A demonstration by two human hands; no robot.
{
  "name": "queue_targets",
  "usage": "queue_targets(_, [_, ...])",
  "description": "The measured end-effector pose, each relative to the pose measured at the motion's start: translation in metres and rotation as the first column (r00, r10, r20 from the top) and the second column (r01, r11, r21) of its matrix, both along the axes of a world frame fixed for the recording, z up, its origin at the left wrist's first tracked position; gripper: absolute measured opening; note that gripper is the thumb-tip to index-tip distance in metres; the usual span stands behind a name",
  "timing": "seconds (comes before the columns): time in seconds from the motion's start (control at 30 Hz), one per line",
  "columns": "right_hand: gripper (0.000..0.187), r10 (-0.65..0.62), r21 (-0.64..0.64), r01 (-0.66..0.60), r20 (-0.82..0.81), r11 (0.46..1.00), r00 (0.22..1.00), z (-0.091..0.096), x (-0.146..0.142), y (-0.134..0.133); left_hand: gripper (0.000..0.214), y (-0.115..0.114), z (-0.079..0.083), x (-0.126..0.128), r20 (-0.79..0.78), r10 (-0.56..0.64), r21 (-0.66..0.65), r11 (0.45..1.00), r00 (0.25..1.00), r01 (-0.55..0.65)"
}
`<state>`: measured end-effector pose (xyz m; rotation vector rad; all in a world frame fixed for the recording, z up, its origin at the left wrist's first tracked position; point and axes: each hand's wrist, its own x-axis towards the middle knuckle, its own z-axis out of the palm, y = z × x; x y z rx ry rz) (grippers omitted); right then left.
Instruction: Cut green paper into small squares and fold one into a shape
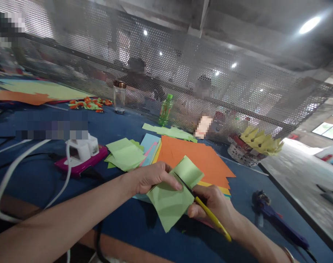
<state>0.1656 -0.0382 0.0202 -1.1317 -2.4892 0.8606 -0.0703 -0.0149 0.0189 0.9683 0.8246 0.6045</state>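
My left hand point(152, 178) pinches a folded light green paper point(170, 199) above the blue table, thumb on top. My right hand point(212, 206) grips yellow-handled scissors point(203, 208), and their dark blades lie across the green paper near its upper edge. Just behind the hands sits a stack of coloured sheets with an orange sheet point(195, 159) on top.
Green paper pieces point(125, 154) lie left of the stack, beside a white and pink device point(82, 153) with a white cable point(18, 164). A glass jar point(119, 96), a green bottle point(165, 109), a basket with yellow paper point(254, 146) and a purple glue gun point(278, 219) stand around. A perforated metal screen point(182, 73) backs the table.
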Motion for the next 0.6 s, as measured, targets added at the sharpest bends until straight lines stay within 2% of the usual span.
queue_targets(0.17, [0.065,-0.022,-0.008,0.022,0.028,1.000,0.999,-0.0018,0.0022,-0.0007,0.033,-0.0003,0.0002,-0.0011,0.003,-0.015,-0.007,1.000,1.000,0.015])
queue_targets(0.3, [0.070,0.005,0.026,-0.006,0.030,1.000,1.000,0.0009,0.0008,-0.0011,0.028,-0.0010,-0.0001,-0.0002,0.004,-0.023,0.012,1.000,1.000,0.023])
queue_targets(0.6, [0.066,0.029,-0.006,-0.029,0.055,1.000,0.998,0.0069,-0.0041,-0.0030,0.023,-0.0049,-0.0013,0.0043,-0.011,-0.066,0.041,0.997,0.998,0.066])
